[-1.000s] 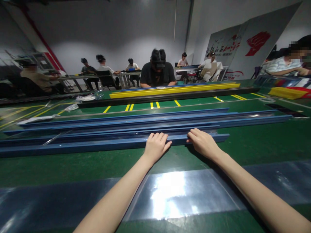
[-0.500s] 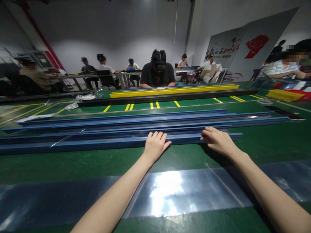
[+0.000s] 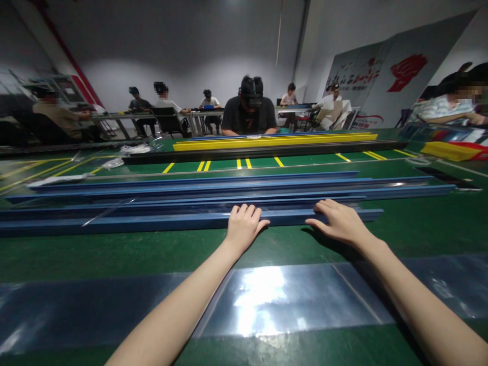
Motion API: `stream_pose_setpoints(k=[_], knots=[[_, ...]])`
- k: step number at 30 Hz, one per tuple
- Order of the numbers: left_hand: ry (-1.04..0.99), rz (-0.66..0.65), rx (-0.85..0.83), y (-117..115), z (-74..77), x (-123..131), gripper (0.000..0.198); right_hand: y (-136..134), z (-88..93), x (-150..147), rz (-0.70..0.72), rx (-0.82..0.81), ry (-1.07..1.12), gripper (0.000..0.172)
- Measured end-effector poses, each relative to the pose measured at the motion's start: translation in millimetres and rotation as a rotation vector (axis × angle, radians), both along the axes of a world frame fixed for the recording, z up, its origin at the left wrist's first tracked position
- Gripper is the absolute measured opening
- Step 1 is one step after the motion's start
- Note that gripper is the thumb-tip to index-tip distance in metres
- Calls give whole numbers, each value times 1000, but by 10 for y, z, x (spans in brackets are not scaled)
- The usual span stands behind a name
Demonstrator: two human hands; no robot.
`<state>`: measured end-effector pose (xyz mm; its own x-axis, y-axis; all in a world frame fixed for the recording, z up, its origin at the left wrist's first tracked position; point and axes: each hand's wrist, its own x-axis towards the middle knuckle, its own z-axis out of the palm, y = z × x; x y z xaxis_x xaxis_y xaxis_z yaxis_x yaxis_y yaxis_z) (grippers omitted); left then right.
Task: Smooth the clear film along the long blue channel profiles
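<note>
A long blue channel-shaped strip (image 3: 183, 219) lies across the green table in front of me. My left hand (image 3: 244, 223) rests on it, the fingers bent over its top edge and the thumb stretched to the right along its near side. To the right, at the same strip, is my right hand (image 3: 335, 219). Its thumb stands apart from the fingers, which reach over the strip's edge; whether they touch it cannot be made out. A clear film (image 3: 109, 207) lies over the strips on the left. Nearer to me, a wide transparent plastic sheet (image 3: 305, 300) lies flat beneath my forearms.
More blue strips (image 3: 404, 190) lie parallel just beyond. Farther off are a black strip (image 3: 274, 150) and a yellow strip (image 3: 305, 141), with a co-worker (image 3: 249, 109) seated behind. A dark flat device (image 3: 448, 178) and a yellow tray (image 3: 452, 150) are at right.
My right thumb has moved away from the fingers, to the left, so that hand has opened. My left hand stays at the strip. The view has shifted slightly.
</note>
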<state>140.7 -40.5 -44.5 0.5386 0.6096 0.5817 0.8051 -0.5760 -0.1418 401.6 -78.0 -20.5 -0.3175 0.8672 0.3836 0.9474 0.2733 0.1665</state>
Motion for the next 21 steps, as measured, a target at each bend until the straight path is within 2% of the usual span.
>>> stream_pose_setpoints(k=[11,21], knots=[[-3,10,-15,0,-1,-3,31,82,-88,-537,134,41,89,29],[-3,17,-12,0,7,-21,35,118,-101,-549,134,100,30,23]])
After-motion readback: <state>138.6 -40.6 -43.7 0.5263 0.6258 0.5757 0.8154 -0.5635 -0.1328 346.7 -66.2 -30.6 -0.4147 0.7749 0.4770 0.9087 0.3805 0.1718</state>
